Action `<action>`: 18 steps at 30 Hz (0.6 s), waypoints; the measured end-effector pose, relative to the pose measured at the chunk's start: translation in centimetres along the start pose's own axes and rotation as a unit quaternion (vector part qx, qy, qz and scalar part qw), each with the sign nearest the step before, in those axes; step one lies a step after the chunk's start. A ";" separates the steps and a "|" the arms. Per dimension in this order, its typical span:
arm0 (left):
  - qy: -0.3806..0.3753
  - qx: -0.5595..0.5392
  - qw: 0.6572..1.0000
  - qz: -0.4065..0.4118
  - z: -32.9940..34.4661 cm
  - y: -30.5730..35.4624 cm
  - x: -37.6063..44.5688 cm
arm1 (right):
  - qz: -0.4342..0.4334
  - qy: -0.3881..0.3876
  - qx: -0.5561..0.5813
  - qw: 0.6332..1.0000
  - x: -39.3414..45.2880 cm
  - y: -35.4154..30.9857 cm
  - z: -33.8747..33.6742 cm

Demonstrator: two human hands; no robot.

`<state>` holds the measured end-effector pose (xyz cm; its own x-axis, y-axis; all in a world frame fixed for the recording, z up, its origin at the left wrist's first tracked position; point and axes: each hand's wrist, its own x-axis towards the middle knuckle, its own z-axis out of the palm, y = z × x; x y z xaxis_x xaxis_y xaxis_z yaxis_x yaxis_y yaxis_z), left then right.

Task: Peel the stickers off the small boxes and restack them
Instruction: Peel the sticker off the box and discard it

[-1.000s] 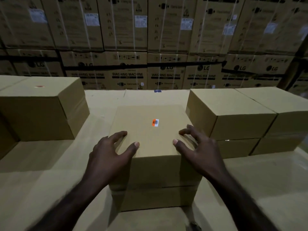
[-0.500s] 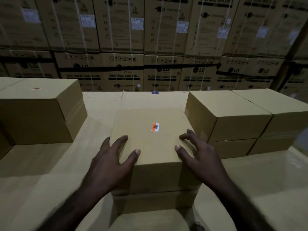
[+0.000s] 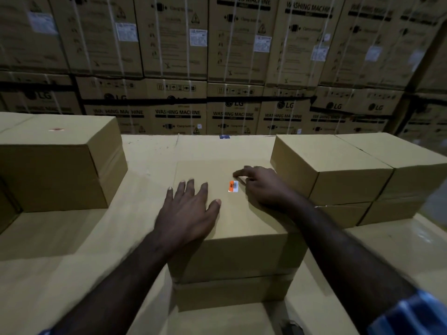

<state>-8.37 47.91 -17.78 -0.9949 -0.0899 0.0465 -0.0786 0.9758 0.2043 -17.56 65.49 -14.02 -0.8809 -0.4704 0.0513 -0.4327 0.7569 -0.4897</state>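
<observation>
left hand [image 3: 187,209]: I see it flat on the plain brown cardboard box [image 3: 242,228], fingers spread
right hand [image 3: 262,187]: fingers loosely curled beside the small orange-and-white barcode sticker [image 3: 233,186], pinching nothing

Single head-worn view, forward and down, close over the box stack [image 3: 232,250].

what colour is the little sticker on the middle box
Small rectangular sticker: orange on its left, white with a barcode on its right; head view.

The left hand [image 3: 187,211] lies flat, fingers spread, on top of the box [image 3: 232,218], left of its sticker [image 3: 233,186]. The right hand [image 3: 262,187] rests just right of the sticker, fingers bent, fingertips beyond it.
</observation>
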 end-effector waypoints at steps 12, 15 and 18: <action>-0.007 0.012 1.000 -0.008 -0.1 0.5 -0.3 | -0.038 0.022 0.012 0.999 0.1 -0.1 0.5; -0.008 0.011 1.000 -0.011 -0.2 0.6 -0.3 | -0.045 0.024 0.021 0.998 0.0 -0.4 0.4; -0.011 0.009 1.000 -0.011 -0.3 0.6 -0.3 | -0.045 0.026 0.037 0.998 0.2 -0.4 0.4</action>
<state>-8.09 48.44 -17.43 -0.9940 -0.1073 0.0205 -0.1017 0.9772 0.1867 -17.51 64.92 -14.15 -0.8493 -0.5084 0.1422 -0.4962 0.6768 -0.5437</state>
